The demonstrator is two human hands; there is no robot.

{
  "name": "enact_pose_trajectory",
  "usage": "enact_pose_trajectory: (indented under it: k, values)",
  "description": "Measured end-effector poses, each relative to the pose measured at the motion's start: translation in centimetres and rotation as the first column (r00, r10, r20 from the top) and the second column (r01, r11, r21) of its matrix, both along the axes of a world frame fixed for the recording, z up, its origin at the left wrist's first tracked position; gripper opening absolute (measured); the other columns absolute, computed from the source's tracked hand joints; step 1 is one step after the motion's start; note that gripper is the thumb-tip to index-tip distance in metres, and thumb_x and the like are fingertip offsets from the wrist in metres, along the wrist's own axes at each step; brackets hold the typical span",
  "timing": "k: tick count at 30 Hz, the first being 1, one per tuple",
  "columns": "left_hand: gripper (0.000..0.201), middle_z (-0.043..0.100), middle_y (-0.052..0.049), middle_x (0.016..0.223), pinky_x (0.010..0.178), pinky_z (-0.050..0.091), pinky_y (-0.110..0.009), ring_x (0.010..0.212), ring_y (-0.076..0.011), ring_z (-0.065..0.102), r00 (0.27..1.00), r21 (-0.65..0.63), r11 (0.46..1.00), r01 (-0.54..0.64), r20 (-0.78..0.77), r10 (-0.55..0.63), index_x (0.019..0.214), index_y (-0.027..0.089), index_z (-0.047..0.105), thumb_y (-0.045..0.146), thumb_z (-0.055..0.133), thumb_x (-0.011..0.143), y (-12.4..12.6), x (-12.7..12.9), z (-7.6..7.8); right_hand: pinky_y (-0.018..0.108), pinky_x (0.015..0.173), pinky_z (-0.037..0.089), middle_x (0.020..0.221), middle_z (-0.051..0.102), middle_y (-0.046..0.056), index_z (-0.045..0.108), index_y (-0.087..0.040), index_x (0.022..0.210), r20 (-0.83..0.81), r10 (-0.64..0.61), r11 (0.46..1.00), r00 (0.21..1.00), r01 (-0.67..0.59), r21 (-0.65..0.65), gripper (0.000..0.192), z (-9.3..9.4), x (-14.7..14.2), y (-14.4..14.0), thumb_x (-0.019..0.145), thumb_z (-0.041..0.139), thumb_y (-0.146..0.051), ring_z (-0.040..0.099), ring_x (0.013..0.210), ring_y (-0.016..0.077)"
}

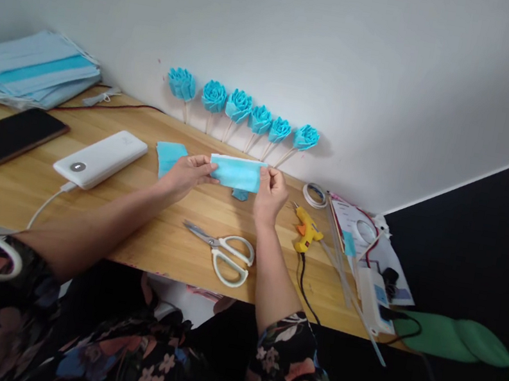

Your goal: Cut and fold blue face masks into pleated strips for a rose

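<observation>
Blue sheet (pixel 240 175) pinched at both ends, left hand (pixel 189 174) and right hand (pixel 272 192), long axis running side to side.
Sheet lay directly between the two sets of fingers, roughly in line with the back edge of the surface (pixel 159 236) and seemingly raised off it; neither hand was nearer, both touched it. Left thumb and fingers pinched the left end; right thumb pressed the right end, fingers curled behind, tips partly hidden. Small blue scrap (pixel 239 194) showed just below the sheet. Another blue piece (pixel 170 155) lay just beside the left hand, toward the back edge. Scissors (pixel 219 253) lay near the front edge, blades slightly apart, pointing left. Glue gun (pixel 308 229) sat right of the right hand, toward the right end.
</observation>
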State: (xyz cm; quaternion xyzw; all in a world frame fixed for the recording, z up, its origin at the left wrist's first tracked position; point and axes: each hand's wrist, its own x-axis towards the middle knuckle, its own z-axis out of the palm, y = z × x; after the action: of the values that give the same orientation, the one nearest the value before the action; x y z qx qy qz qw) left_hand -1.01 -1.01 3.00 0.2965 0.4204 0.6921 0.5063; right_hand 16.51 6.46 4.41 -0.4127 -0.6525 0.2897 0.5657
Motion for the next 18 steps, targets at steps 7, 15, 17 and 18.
enact_pose_trajectory:
  k: [7,15,17,18]
  values:
    - [0.046,0.055,0.003,0.069,0.076,0.06,-0.032,0.067,-0.0091,0.056,1.0,0.007,1.0,0.006,-0.007,-0.006,0.067,0.014,0.059,0.041,0.093,0.053,-0.05,-0.04,-0.12,0.025,0.062,0.036,0.063,0.046,-0.004,0.057,-0.02,0.076,0.049,-0.016,1.0,0.999,0.015,0.014,0.043,-0.13,0.11,0.13,0.086,0.053,-0.061,0.042,0.063,0.0128]
    - [0.044,0.053,0.003,0.066,0.076,0.06,-0.032,0.066,-0.0095,0.055,0.999,0.015,1.0,0.027,-0.033,-0.026,0.068,0.014,0.062,0.046,0.091,0.058,-0.05,-0.12,-0.22,0.024,0.06,0.034,0.062,0.043,-0.005,0.053,-0.021,0.073,0.04,-0.006,1.0,0.999,0.006,0.009,0.044,-0.15,0.16,0.02,0.087,0.053,-0.062,0.039,0.062,0.0124]
    - [0.043,0.053,0.003,0.066,0.076,0.06,-0.033,0.065,-0.0098,0.056,0.999,0.013,0.999,0.036,-0.038,-0.035,0.07,0.014,0.062,0.046,0.09,0.06,-0.04,-0.13,-0.3,0.025,0.06,0.034,0.062,0.043,-0.005,0.053,-0.021,0.073,0.04,-0.006,1.0,0.999,0.005,0.015,0.044,-0.19,0.18,0.06,0.087,0.052,-0.063,0.039,0.063,0.0124]
    - [0.043,0.053,0.003,0.065,0.076,0.06,-0.033,0.065,-0.0099,0.056,0.999,0.011,0.999,0.042,-0.035,-0.042,0.07,0.014,0.062,0.046,0.089,0.061,-0.04,-0.13,-0.33,0.025,0.06,0.034,0.062,0.043,-0.005,0.053,-0.021,0.073,0.044,-0.009,1.0,0.999,0.008,0.018,0.045,-0.22,0.19,0.1,0.088,0.052,-0.063,0.039,0.063,0.0124]
